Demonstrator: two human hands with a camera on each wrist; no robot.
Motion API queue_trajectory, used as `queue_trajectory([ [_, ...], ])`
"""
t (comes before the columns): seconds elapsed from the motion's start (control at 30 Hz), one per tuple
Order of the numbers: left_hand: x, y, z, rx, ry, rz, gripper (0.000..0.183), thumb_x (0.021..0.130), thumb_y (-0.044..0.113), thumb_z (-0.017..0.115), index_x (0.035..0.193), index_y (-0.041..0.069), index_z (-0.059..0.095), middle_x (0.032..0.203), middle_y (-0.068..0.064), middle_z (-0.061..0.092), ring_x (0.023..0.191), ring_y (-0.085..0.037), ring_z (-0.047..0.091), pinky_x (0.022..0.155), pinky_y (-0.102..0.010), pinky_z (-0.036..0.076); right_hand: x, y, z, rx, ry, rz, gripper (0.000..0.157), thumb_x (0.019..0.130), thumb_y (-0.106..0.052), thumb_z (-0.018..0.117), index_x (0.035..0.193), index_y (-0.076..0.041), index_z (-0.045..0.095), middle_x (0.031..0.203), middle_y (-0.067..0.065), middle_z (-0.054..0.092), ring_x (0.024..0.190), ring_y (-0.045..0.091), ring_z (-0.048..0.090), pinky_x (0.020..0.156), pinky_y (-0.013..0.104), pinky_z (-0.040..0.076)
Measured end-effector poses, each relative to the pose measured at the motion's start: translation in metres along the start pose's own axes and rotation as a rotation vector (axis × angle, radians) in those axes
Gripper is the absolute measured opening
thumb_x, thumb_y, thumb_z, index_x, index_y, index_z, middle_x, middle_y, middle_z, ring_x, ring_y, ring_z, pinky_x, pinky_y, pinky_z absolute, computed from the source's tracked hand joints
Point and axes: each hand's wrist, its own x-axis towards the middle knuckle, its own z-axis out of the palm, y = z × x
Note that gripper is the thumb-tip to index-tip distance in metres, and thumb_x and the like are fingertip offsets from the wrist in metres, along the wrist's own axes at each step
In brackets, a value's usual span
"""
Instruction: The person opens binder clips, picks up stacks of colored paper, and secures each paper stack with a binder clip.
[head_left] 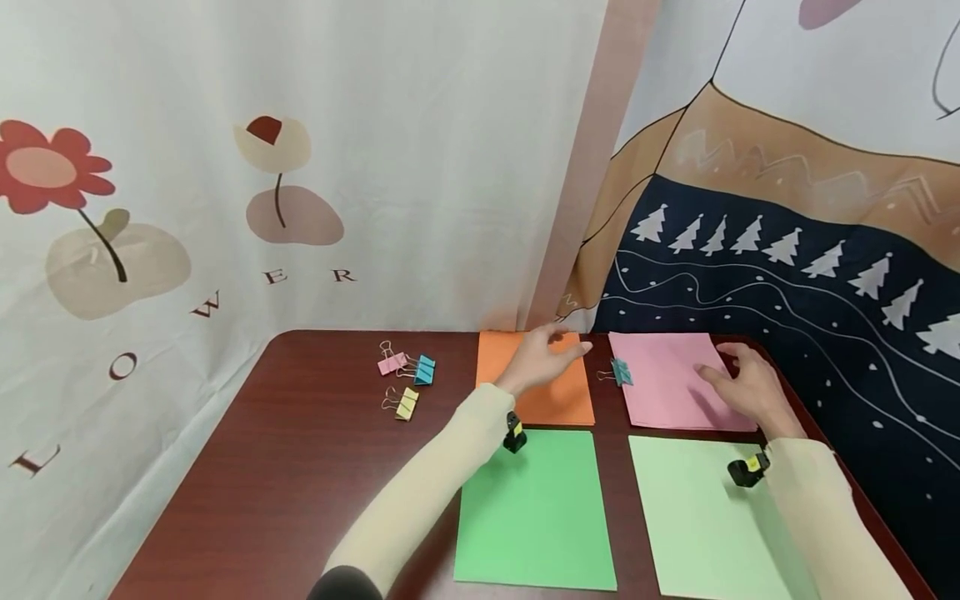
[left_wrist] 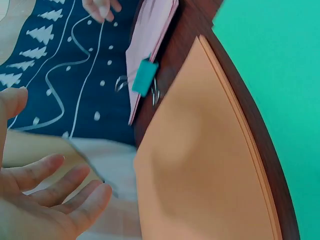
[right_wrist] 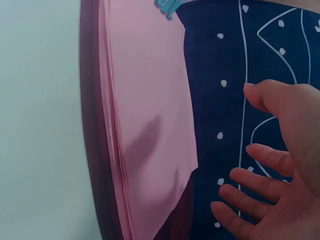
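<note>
My left hand (head_left: 546, 360) is above a stack of orange paper (head_left: 558, 404), fingers loosely spread and holding nothing. In the left wrist view its fingers (left_wrist: 87, 207) show apart from the sheets. Over the right side of a pink paper stack (head_left: 663, 379) hovers my right hand (head_left: 750, 390), relaxed and holding nothing; its shadow falls on the pink sheets. A teal binder clip (head_left: 622, 372) grips the left edge of the pink stack, its wire handles pointing left. No clip shows on the visible edges of the orange stack.
Green paper (head_left: 536, 517) lies in front of the orange stack, pale green paper (head_left: 712, 508) in front of the pink. Left on the brown table (head_left: 300, 467) are pink (head_left: 392, 363), blue (head_left: 424, 370) and yellow (head_left: 407, 404) binder clips. Printed curtains (head_left: 420, 167) hang behind.
</note>
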Motion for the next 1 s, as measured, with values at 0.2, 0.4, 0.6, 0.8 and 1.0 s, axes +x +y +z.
queue_trajectory([
  [0.2,-0.012,-0.017,-0.027,0.063,0.036,0.014,0.072,0.094,0.063,0.063,0.149,0.019,0.052,0.152,-0.007,0.053,0.142,-0.033,0.049,0.112,-0.052,0.047,-0.016,0.007,-0.002,-0.039,0.001,-0.072,0.081,0.100,-0.050,0.060,0.155,0.003,0.032,0.149,0.040,0.036,0.123,0.056,0.042,0.098,0.076,0.041],
  [0.4,-0.031,-0.029,-0.055,0.114,0.101,0.025,0.073,0.094,0.064,0.063,0.150,0.018,0.050,0.151,-0.005,0.054,0.143,-0.031,0.048,0.114,-0.054,0.045,-0.034,0.011,-0.008,-0.066,-0.046,-0.138,0.083,0.100,-0.048,0.063,0.155,0.005,0.030,0.150,0.042,0.033,0.125,0.060,0.041,0.098,0.080,0.039],
  [0.6,-0.053,-0.045,-0.084,0.157,0.152,0.041,0.073,0.094,0.062,0.064,0.151,0.019,0.049,0.154,-0.007,0.051,0.146,-0.030,0.045,0.117,-0.055,0.041,-0.050,0.014,-0.011,-0.062,-0.073,-0.195,0.083,0.099,-0.046,0.066,0.156,0.001,0.030,0.155,0.040,0.030,0.131,0.063,0.036,0.097,0.083,0.034],
  [0.8,-0.076,-0.063,-0.108,0.196,0.201,0.035,0.073,0.095,0.061,0.063,0.153,0.019,0.046,0.157,-0.006,0.047,0.148,-0.031,0.041,0.120,-0.056,0.037,-0.068,0.017,-0.007,-0.058,-0.057,-0.290,0.078,0.096,-0.039,0.071,0.155,-0.001,0.037,0.157,0.036,0.031,0.135,0.061,0.034,0.097,0.084,0.031],
  [1.0,-0.101,-0.079,-0.127,0.204,0.236,-0.015,0.072,0.095,0.060,0.064,0.154,0.022,0.044,0.161,-0.008,0.041,0.153,-0.031,0.034,0.121,-0.059,0.034,-0.083,0.022,-0.002,-0.077,-0.121,-0.254,0.083,0.095,-0.044,0.072,0.158,-0.004,0.034,0.162,0.032,0.027,0.138,0.060,0.030,0.095,0.085,0.030],
])
